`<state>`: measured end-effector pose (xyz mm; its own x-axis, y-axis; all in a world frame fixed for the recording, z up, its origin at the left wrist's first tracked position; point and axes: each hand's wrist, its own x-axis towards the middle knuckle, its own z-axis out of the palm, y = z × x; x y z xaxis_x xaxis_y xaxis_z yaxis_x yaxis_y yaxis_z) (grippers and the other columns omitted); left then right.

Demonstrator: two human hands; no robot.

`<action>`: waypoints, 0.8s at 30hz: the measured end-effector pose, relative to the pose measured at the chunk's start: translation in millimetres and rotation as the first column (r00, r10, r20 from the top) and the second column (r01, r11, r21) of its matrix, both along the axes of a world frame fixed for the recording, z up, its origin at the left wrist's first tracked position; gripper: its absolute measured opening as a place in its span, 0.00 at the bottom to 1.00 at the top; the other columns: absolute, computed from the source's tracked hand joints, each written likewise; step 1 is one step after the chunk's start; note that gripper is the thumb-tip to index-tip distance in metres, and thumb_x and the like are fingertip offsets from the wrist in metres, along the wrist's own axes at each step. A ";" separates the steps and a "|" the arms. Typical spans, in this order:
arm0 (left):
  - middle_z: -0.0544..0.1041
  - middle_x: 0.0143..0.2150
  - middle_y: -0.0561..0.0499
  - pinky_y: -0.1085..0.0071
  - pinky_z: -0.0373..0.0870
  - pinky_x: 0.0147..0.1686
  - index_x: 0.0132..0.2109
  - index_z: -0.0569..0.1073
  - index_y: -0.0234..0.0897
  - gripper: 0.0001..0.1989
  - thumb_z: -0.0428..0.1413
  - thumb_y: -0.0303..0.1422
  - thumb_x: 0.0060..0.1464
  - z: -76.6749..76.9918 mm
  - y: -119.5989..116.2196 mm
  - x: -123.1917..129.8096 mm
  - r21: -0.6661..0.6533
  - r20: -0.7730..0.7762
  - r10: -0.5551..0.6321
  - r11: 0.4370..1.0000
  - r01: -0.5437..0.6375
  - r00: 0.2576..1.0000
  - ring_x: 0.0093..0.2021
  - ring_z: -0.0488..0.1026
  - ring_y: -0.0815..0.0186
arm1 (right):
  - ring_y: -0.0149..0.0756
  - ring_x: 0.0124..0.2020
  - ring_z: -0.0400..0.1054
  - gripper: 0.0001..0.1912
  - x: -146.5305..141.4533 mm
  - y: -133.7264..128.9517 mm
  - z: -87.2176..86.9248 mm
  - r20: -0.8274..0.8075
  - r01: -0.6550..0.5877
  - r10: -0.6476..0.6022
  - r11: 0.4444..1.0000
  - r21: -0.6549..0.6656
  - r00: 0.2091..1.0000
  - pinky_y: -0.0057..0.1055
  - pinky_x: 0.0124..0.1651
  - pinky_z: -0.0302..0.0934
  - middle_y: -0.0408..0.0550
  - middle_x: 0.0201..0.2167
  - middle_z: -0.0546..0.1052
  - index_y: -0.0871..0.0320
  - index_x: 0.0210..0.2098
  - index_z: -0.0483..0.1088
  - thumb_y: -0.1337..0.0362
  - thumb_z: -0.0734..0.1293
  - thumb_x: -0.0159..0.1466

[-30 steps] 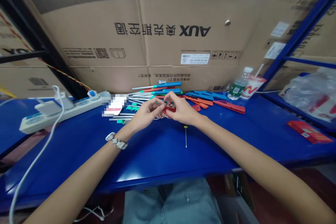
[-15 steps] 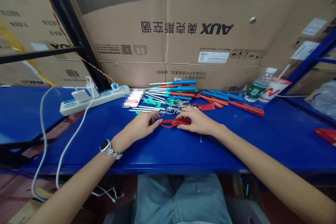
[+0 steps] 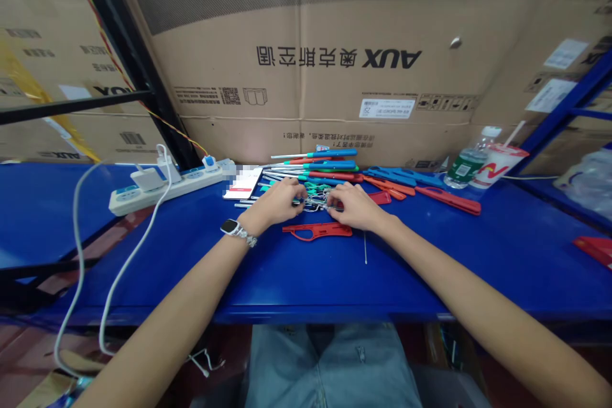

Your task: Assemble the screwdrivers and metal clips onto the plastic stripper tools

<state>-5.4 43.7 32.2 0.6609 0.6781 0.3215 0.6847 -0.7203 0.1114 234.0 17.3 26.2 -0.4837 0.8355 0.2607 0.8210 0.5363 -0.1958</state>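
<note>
My left hand [image 3: 282,199] reaches into a pile of thin metal wire parts [image 3: 314,202], its fingers pinched together. What it holds is too small to make out. From the other side my right hand [image 3: 352,205] closes its fingertips at the same pile, and what lies between them is also unclear. In front of both hands a red lighter handle shell [image 3: 318,231] lies flat on the blue table [image 3: 287,274]. A thin metal rod [image 3: 366,248] rests below my right wrist. Green plastic pieces [image 3: 310,187] are mixed into the pile, partly hidden by my left hand.
Behind the pile lie several long lighters [image 3: 335,164] and blue handle shells [image 3: 406,175]. A phone [image 3: 243,182] and a white power strip [image 3: 172,186] are at the left. To the right stand a bottle [image 3: 466,162] and a paper cup [image 3: 500,166]. Cardboard [image 3: 215,44] walls the back.
Both hands have let go of the red handle shell, which now lies on the table. They have moved forward to the wire parts.
</note>
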 end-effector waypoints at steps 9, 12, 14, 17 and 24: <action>0.76 0.39 0.44 0.61 0.70 0.44 0.41 0.77 0.36 0.09 0.52 0.25 0.61 -19.1 6.1 -31.2 0.050 0.054 0.012 0.999 -0.015 0.998 0.44 0.73 0.56 | 0.47 0.51 0.67 0.07 0.8 -7.0 -11.8 -0.109 -0.041 0.048 0.997 0.068 0.993 0.42 0.50 0.56 0.51 0.45 0.77 0.55 0.43 0.74 0.62 0.71 0.65; 0.77 0.40 0.43 0.60 0.70 0.45 0.41 0.77 0.36 0.06 0.55 0.28 0.59 -15.2 3.2 -25.5 0.009 0.058 0.049 0.999 -0.049 0.997 0.46 0.73 0.54 | 0.46 0.49 0.67 0.05 -6.5 -4.5 -14.8 -0.087 -0.068 0.075 0.994 0.084 0.993 0.43 0.51 0.56 0.51 0.43 0.77 0.56 0.41 0.75 0.62 0.70 0.67; 0.77 0.41 0.44 0.60 0.70 0.45 0.41 0.77 0.36 0.07 0.56 0.27 0.57 -11.5 -1.5 -20.8 -0.022 0.052 0.040 0.999 -0.039 0.998 0.46 0.73 0.54 | 0.46 0.48 0.68 0.04 -9.5 -2.5 -15.9 -0.091 -0.075 0.083 0.993 0.091 0.992 0.43 0.51 0.56 0.51 0.42 0.77 0.56 0.40 0.76 0.63 0.70 0.68; 0.77 0.42 0.44 0.60 0.70 0.46 0.42 0.78 0.37 0.09 0.57 0.28 0.54 -8.4 -7.7 -18.1 -0.048 0.039 0.005 0.999 -0.003 0.999 0.45 0.73 0.55 | 0.45 0.45 0.69 0.02 -9.4 -1.4 -14.6 -0.163 -0.086 0.102 0.991 0.105 0.981 0.42 0.50 0.56 0.49 0.40 0.79 0.56 0.38 0.75 0.65 0.70 0.67; 0.78 0.44 0.45 0.59 0.68 0.48 0.43 0.78 0.38 0.07 0.60 0.32 0.56 -10.3 -2.9 -25.8 -0.031 0.051 0.003 1.000 -0.002 0.999 0.48 0.73 0.55 | 0.39 0.35 0.70 0.05 -2.6 -6.1 -6.1 -0.494 -0.049 0.114 0.989 0.142 0.862 0.37 0.41 0.61 0.47 0.33 0.80 0.55 0.32 0.75 0.64 0.70 0.66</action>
